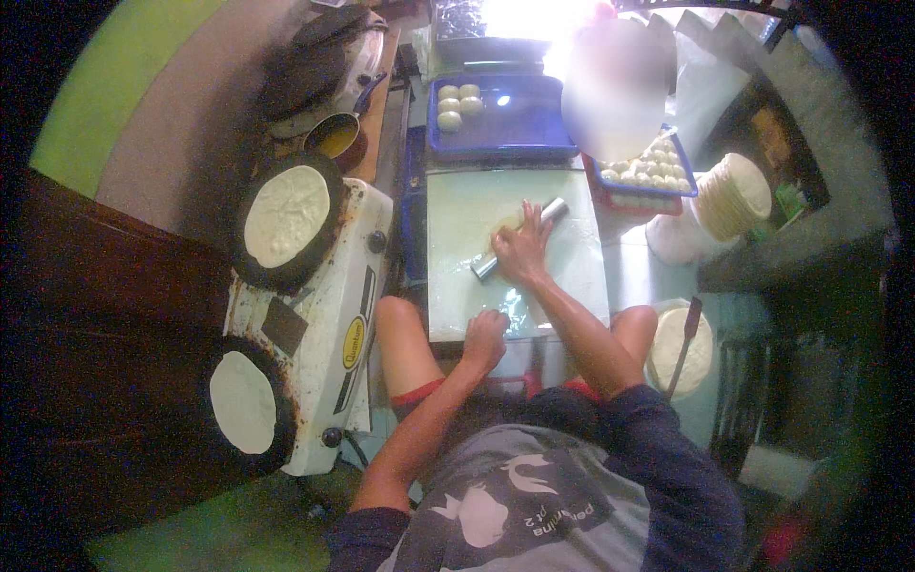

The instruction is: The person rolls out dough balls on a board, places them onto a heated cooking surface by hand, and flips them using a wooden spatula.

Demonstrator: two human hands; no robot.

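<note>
My right hand (523, 247) lies over the middle of a shiny metal rolling pin (485, 267), which sits diagonally on a pale greasy board (457, 214). A thin piece of dough (509, 223) shows partly beneath the pin and hand. At the board's near edge rests my left hand (487, 334), its fingers curled; whether anything is inside them cannot be told. Beyond the board, a blue tray (522, 146) holds several dough balls (449, 105).
Left, a two-burner gas stove (357, 257) carries two dark pans with flatbreads (287, 217) (243, 402). A saucepan (336, 136) stands behind. At right are a basket of dough balls (654, 171), stacked flatbreads (733, 196), and a round flatbread (679, 343) under a brown spatula (691, 322).
</note>
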